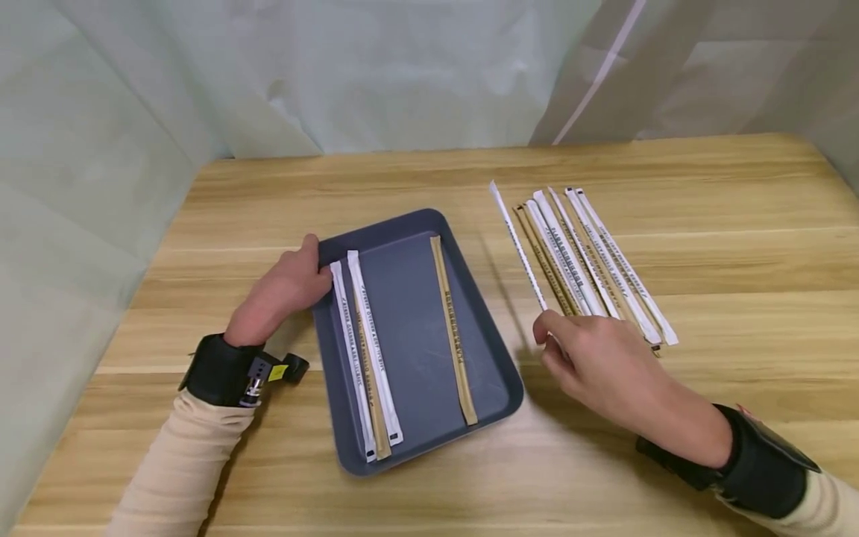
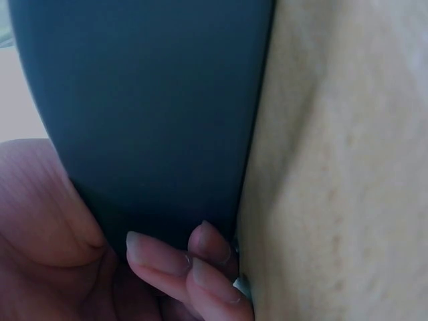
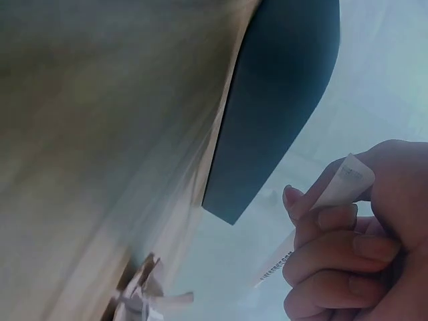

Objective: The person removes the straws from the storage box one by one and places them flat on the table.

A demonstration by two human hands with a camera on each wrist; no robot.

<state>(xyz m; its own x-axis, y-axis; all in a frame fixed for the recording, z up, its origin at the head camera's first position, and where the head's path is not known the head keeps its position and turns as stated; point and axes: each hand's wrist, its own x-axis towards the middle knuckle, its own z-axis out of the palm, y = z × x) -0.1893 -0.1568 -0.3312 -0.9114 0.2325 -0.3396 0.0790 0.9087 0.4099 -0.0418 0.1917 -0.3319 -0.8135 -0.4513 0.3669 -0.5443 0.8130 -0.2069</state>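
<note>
My left hand (image 1: 285,280) grips the left wall of a dark grey tray (image 1: 416,459), fingers curled against its outer side in the left wrist view. My right hand (image 1: 604,365) pinches a white paper-wrapped straw (image 1: 517,242) near its lower end, right of the tray. The straw points up and away, and its near tip shows above the curled fingers in the right wrist view. Inside the tray, two white wrapped straws (image 1: 374,347) with a brown one between them lie along the left side. Another brown wrapped straw (image 1: 453,332) lies near the right wall.
A row of white and brown wrapped straws (image 1: 570,250) lies on the wooden table (image 1: 751,298) right of the tray, partly hidden by my right hand. Pale sheeting (image 1: 403,74) hangs behind the table and along its left side.
</note>
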